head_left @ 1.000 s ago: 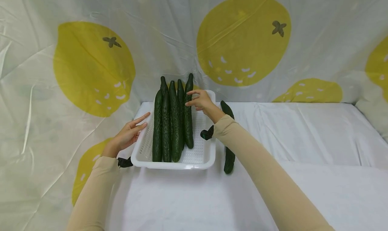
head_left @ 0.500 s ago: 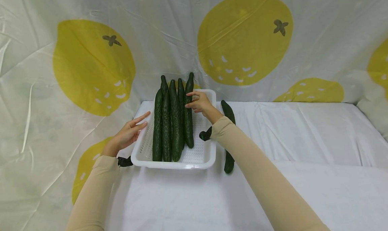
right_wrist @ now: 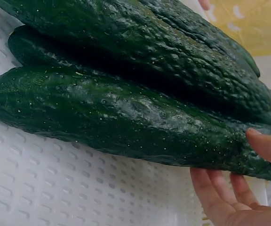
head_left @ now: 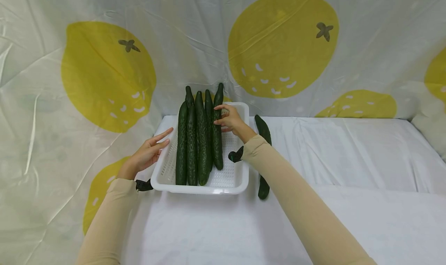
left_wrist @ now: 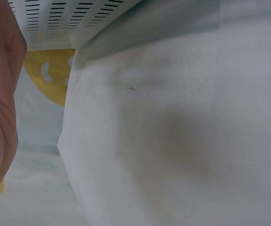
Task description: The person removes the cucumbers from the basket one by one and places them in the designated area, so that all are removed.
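Observation:
A white perforated plastic basket [head_left: 202, 190] holds several long dark-green cucumbers [head_left: 191, 153], lying side by side with their far ends past the back rim. At the basket's right, my right hand [head_left: 235, 122] holds the rightmost cucumber [head_left: 217, 149] near its far end. The right wrist view shows the thumb on one side of this cucumber [right_wrist: 93, 113] and the curled fingers [right_wrist: 206, 188] along the other. My left hand [head_left: 146, 155] is at the basket's left side with fingers extended; contact with the wall is hard to tell. The left wrist view shows part of the basket's slotted wall [left_wrist: 65, 23].
One more cucumber [head_left: 263, 187] lies on the white tablecloth [head_left: 348, 156] to the basket's right, partly hidden by my right sleeve [head_left: 289, 176]. A lemon-print curtain [head_left: 195, 40] hangs right behind the basket and along the left.
The right hand's fingers have shifted slightly around the rightmost cucumber. The view has shifted a little; the left hand, the basket and the other cucumbers stay in place.

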`<state>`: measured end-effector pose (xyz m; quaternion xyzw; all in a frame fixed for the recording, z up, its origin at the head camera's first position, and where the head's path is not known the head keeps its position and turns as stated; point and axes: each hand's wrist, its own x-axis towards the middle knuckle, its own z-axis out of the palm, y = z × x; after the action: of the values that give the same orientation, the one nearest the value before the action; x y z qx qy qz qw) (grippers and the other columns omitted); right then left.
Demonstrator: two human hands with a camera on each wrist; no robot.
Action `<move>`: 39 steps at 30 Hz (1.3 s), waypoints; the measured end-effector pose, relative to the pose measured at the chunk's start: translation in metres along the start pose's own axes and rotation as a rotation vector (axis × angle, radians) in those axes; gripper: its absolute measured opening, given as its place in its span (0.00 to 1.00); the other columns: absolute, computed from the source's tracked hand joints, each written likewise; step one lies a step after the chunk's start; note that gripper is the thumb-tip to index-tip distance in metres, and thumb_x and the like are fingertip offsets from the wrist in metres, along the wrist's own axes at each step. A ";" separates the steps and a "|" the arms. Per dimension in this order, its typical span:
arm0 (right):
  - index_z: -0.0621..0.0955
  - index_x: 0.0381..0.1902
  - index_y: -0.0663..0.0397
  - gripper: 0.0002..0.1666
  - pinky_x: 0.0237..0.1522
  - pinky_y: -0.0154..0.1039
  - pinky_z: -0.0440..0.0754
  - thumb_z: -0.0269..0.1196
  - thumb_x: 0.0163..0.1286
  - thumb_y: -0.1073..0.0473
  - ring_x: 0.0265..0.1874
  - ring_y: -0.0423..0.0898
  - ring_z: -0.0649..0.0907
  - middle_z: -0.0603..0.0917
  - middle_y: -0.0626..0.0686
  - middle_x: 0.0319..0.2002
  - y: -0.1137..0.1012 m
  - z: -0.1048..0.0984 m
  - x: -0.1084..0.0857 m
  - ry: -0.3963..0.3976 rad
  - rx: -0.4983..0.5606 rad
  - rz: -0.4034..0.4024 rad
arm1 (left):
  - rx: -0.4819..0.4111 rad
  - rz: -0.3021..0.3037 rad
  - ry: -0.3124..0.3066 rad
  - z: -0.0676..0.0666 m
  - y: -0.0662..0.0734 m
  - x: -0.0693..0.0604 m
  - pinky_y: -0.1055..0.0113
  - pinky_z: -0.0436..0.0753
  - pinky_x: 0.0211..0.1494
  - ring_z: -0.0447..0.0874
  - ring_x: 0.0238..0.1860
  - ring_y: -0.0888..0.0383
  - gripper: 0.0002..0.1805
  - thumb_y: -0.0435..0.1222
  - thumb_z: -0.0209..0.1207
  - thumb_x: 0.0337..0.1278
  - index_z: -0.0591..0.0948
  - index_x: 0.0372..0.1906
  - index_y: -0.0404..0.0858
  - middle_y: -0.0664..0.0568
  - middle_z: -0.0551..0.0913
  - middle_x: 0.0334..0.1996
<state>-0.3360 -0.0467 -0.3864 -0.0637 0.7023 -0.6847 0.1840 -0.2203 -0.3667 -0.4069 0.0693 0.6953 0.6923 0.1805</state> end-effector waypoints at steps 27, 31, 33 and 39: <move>0.74 0.69 0.46 0.44 0.36 0.52 0.82 0.69 0.58 0.79 0.34 0.49 0.75 0.70 0.60 0.47 0.001 0.007 0.002 0.007 -0.036 -0.029 | -0.021 0.026 -0.019 -0.002 -0.005 0.001 0.74 0.80 0.26 0.76 0.20 0.64 0.30 0.35 0.45 0.80 0.55 0.80 0.50 0.57 0.75 0.23; 0.74 0.69 0.45 0.44 0.36 0.52 0.83 0.69 0.58 0.79 0.31 0.49 0.77 0.72 0.60 0.45 -0.002 0.005 0.000 0.012 -0.038 -0.017 | -0.015 0.029 -0.021 -0.002 -0.006 0.002 0.74 0.80 0.26 0.75 0.19 0.64 0.30 0.35 0.45 0.80 0.55 0.80 0.50 0.57 0.74 0.22; 0.74 0.69 0.44 0.44 0.36 0.52 0.83 0.70 0.58 0.78 0.29 0.49 0.78 0.72 0.59 0.44 -0.003 0.005 0.000 0.013 -0.037 -0.010 | -0.006 0.031 -0.015 -0.002 -0.006 0.003 0.75 0.78 0.25 0.73 0.18 0.65 0.30 0.35 0.46 0.80 0.55 0.80 0.50 0.57 0.72 0.22; 0.74 0.69 0.44 0.44 0.40 0.55 0.84 0.70 0.58 0.78 0.29 0.49 0.78 0.71 0.60 0.46 -0.008 0.007 -0.003 0.004 -0.025 0.016 | 0.000 0.043 -0.001 -0.004 -0.006 0.001 0.75 0.75 0.22 0.69 0.16 0.65 0.30 0.35 0.47 0.79 0.56 0.80 0.50 0.57 0.70 0.20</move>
<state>-0.3322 -0.0525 -0.3779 -0.0592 0.7116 -0.6746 0.1872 -0.2221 -0.3700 -0.4131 0.0846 0.6935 0.6961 0.1658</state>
